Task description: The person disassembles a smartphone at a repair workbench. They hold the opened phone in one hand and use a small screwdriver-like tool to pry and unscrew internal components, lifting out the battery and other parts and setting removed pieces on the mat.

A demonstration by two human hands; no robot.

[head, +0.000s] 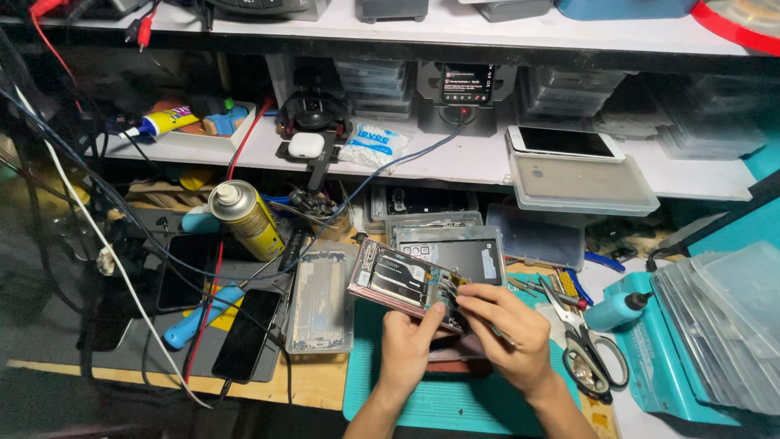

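Cluttered repair bench, head view: shelves behind, teal mat [455, 402] on the wooden top. Your left hand [406, 345] grips the lower edge of an opened phone [402, 280], fingers curled round it, holding it tilted above the mat. Your right hand [504, 325] has its fingertips pressed together at the phone's right end; whether they pinch a tool, you cannot tell. Scissors [589, 349] lie just right of that hand. A yellow spray can [246, 218] stands to the left, well apart.
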